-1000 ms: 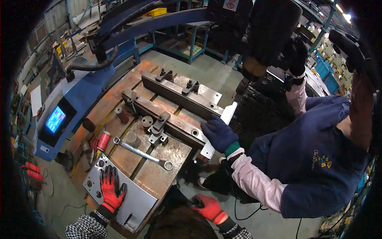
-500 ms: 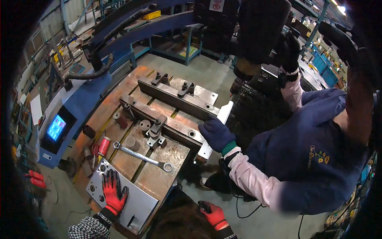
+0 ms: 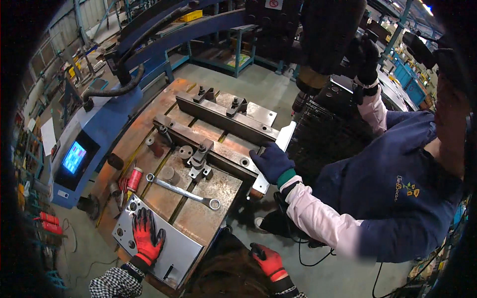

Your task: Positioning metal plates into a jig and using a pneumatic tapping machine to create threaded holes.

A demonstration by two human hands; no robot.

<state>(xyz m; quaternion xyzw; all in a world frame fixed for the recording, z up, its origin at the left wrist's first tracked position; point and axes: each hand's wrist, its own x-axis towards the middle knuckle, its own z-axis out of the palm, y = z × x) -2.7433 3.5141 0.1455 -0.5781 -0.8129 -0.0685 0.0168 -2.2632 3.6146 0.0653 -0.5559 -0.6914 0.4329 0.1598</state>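
While the left hand [image 3: 147, 234] is lying spread on it, the plate [image 3: 174, 251] is resting flat on the near corner of the table [image 3: 226, 186], its holed end facing ten o'clock and its slotted end facing five. Bearings are being taken from the plate, twelve pointing to the top of the view.

The left hand is closing on nothing; its fingers are extending open, apparently to steady the plate from above. At three o'clock, the right hand [image 3: 268, 260] is hanging clear of the table, fingers partly curled; whether it is gripping anything cannot be told.

At one o'clock, the wrench [image 3: 181, 191] is lying across the table's slots, apparently set down within easy reach. At eleven, the bottle [image 3: 134, 180] is sitting near the plate. Beyond the wrench, the bars [image 3: 223, 119] are running side by side, the clamps [image 3: 200, 158] apparently fixing them down. At two, a co-worker's hand [image 3: 272, 163] is bearing on the strip [image 3: 284, 139] at the bar ends, seemingly to seat it. Between ten and eleven, the screen [image 3: 74, 158] is glowing.

Count: one plate, showing at least three round holes and one slot; one wrench; one bottle; two bars; at least three clamps; at least three cylinders [image 3: 170, 175]; one strip; one screen.
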